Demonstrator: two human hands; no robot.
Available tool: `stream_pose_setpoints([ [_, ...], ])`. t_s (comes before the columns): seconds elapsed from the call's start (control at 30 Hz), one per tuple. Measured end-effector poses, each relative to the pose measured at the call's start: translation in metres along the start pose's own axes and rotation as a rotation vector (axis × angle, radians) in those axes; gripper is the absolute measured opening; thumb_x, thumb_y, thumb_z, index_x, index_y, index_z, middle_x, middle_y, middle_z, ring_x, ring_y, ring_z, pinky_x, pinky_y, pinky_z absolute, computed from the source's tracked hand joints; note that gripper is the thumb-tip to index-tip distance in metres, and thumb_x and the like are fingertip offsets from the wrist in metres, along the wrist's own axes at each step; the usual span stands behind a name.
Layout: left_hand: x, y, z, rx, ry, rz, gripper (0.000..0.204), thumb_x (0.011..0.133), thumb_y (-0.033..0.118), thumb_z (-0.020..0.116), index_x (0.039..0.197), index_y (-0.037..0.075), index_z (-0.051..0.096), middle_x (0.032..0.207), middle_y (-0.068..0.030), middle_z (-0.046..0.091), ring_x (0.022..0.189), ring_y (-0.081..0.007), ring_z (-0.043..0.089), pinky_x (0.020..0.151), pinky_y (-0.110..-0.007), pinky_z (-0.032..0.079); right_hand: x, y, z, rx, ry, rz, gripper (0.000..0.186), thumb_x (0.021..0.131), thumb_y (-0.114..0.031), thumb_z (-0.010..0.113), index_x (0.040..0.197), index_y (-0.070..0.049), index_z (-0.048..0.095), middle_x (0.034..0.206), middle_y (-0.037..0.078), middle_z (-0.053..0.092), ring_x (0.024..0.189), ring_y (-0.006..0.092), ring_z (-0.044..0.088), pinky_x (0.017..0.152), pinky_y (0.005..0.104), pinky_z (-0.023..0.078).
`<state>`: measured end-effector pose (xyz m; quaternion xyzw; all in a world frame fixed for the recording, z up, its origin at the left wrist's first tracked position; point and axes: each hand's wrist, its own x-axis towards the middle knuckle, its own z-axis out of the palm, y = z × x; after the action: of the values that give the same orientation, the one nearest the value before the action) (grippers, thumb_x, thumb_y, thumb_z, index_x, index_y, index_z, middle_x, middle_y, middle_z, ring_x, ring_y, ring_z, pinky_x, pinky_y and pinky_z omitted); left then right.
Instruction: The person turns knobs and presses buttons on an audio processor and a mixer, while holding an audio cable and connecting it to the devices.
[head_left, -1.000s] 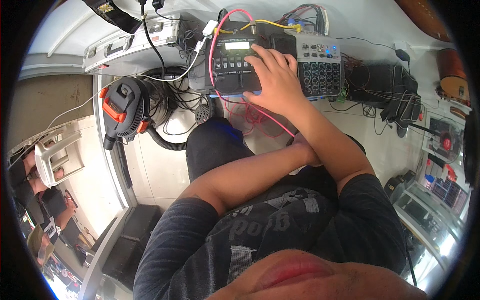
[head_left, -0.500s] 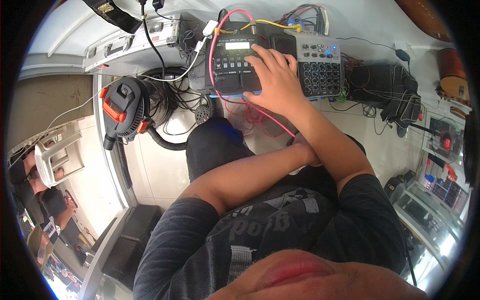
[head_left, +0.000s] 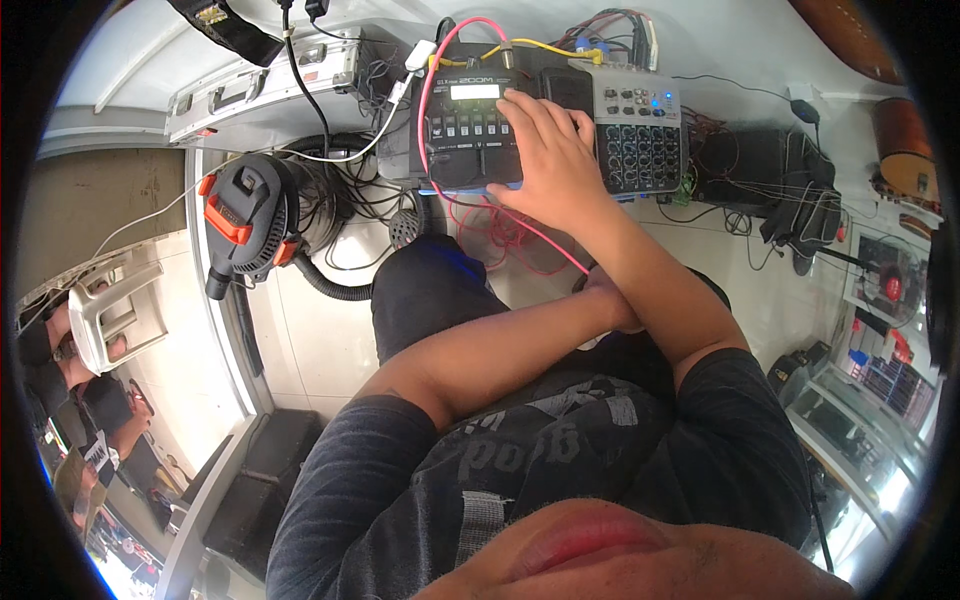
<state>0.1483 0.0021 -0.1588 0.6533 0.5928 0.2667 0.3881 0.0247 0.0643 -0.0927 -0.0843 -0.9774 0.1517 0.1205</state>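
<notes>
A black multi-effects pedal [head_left: 465, 160] with a lit screen, a row of small buttons and a built-in foot treadle lies ahead of me. My right hand [head_left: 555, 165] reaches over its right side, fingers apart; two fingertips are beside the right end of the screen, and the thumb is by the near edge. My left hand [head_left: 608, 298] lies low, crossed beneath my right forearm, its fingers mostly hidden. A pink cable [head_left: 548, 240] loops from the pedal's top, passes over its left part and runs down to my left hand; whether the hand grips it is hidden.
A small audio mixer [head_left: 640, 140] with blue lights stands right of the pedal. At left are a vacuum cleaner [head_left: 250, 215], its hose [head_left: 335, 290] and a silver case [head_left: 265, 90]. A black microphone [head_left: 405, 228] lies near my knee. Loose cables tangle around; a guitar [head_left: 908, 150] stands far right.
One finger of my right hand has shifted slightly up from the buttons toward the screen's right end. My left hand and the pedal have stayed in place.
</notes>
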Motion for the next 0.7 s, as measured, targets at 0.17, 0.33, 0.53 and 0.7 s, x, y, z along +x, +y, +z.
stream_pose_setpoints([
  [0.17, 0.000, -0.002, -0.001, 0.010, -0.014, 0.013, 0.052, 0.109, 0.044, 0.060, 0.158, 0.025, 0.063, 0.165, -0.0067, 0.060, 0.153, -0.0302, 0.054, 0.125, -0.045, 0.044, 0.001, 0.000, 0.001, 0.003, -0.009, -0.004, 0.104, 0.071, -0.040, 0.099, 0.159, -0.010, 0.052, 0.167, 0.009, 0.051, 0.151, 0.0328, 0.049, 0.123, 0.0575, 0.031],
  [0.33, -0.001, 0.001, -0.004, 0.037, 0.033, 0.030, 0.053, 0.110, 0.044, 0.059, 0.158, 0.024, 0.063, 0.166, -0.0070, 0.059, 0.154, -0.0298, 0.053, 0.125, -0.046, 0.044, 0.001, 0.001, 0.000, -0.024, -0.013, -0.012, 0.102, 0.071, -0.039, 0.099, 0.160, -0.019, 0.054, 0.165, 0.008, 0.052, 0.150, 0.0325, 0.050, 0.122, 0.0588, 0.032],
  [0.53, 0.000, -0.001, -0.004, 0.015, 0.059, 0.004, 0.057, 0.108, 0.049, 0.061, 0.159, 0.024, 0.062, 0.167, -0.0067, 0.058, 0.154, -0.0293, 0.053, 0.124, -0.045, 0.045, 0.011, -0.003, -0.011, -0.035, -0.057, -0.028, 0.099, 0.068, -0.037, 0.100, 0.159, -0.027, 0.060, 0.158, 0.011, 0.056, 0.141, 0.0337, 0.056, 0.116, 0.0577, 0.035],
  [0.7, 0.003, -0.003, -0.004, -0.052, 0.003, -0.022, 0.062, 0.108, 0.056, 0.056, 0.162, 0.025, 0.058, 0.170, -0.0074, 0.056, 0.156, -0.0331, 0.049, 0.130, -0.052, 0.036, 0.018, -0.003, -0.013, -0.035, -0.105, 0.008, 0.101, 0.068, -0.039, 0.101, 0.160, -0.027, 0.060, 0.156, 0.011, 0.057, 0.137, 0.0324, 0.057, 0.111, 0.0551, 0.036],
])
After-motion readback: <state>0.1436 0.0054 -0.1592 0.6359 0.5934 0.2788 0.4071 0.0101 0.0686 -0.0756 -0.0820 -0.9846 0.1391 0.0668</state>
